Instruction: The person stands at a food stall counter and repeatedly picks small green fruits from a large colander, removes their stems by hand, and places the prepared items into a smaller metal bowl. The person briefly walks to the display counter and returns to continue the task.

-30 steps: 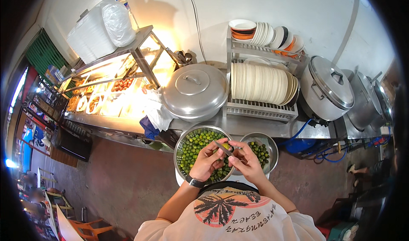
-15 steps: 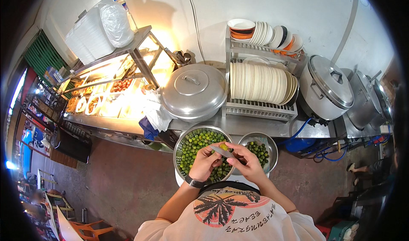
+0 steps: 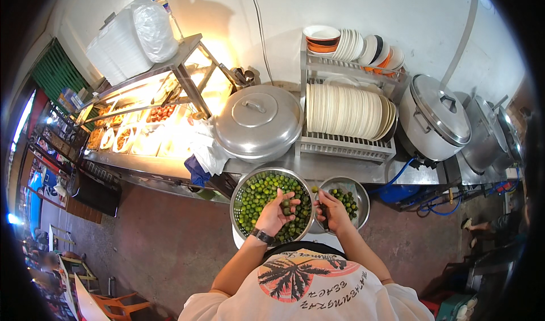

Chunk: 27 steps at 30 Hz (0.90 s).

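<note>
My left hand (image 3: 275,215) is over a perforated metal colander (image 3: 234,211) full of small green limes (image 3: 258,199). Its fingers curl around one small lime (image 3: 286,204). To the right, my right hand (image 3: 337,212) grips a knife (image 3: 325,214) by its dark handle; the blade is mostly hidden from view. A small yellow-green lime piece (image 3: 315,189) shows by that hand's fingertips; whether it is held or falling is unclear. Behind the right hand, a shallow metal bowl (image 3: 365,200) holds darker green limes (image 3: 344,199).
Along the counter (image 3: 420,175) stand a large lidded pot (image 3: 258,122), a rack of upright plates (image 3: 346,111) and a rice cooker (image 3: 434,116). A lit food display (image 3: 147,128) is on the left. Blue hoses (image 3: 400,176) hang at the right. An orange chair (image 3: 122,304) is at lower left.
My hands, together at the yellow-green lime with the knife blade showing, have moved apart. The left is now lower over the limes; the right has shifted toward the bowl with the knife.
</note>
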Motion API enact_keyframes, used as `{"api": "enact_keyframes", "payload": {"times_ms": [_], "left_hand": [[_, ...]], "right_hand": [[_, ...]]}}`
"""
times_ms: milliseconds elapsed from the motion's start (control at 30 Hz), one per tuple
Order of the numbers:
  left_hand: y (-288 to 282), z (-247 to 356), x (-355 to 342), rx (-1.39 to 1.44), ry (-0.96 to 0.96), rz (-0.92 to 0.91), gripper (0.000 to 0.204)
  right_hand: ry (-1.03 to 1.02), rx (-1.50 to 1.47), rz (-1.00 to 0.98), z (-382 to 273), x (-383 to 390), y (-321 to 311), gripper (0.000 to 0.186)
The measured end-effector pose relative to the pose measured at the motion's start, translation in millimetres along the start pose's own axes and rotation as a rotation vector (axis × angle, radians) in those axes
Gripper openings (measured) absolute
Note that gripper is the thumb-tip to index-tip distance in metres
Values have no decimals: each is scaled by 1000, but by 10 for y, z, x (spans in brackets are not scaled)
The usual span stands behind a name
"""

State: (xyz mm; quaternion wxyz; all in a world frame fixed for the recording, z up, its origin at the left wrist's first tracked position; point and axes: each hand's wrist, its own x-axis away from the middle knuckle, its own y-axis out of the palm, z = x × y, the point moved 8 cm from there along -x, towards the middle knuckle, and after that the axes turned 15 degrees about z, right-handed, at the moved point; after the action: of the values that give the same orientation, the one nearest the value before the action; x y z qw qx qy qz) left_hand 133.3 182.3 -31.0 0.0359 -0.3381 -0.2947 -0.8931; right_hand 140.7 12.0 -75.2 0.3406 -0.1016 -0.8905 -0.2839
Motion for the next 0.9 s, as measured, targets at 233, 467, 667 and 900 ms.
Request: {"api": "enact_keyframes", "payload": {"times_ms": [233,467,667,900], "left_hand": [[237,135,276,104,-34,-198,38],[480,316,525,184,13,-303,32],[578,383,614,212,4,-302,30],[665,468,699,67,170,-368,36]], "right_hand": [[143,-259,373,444,-748,-1109,16],[-426,102,-90,-581,720,400,50],[-765,373,-292,-762,1370,824,62],[-852,520,-365,-772,1538,972,53]]}}
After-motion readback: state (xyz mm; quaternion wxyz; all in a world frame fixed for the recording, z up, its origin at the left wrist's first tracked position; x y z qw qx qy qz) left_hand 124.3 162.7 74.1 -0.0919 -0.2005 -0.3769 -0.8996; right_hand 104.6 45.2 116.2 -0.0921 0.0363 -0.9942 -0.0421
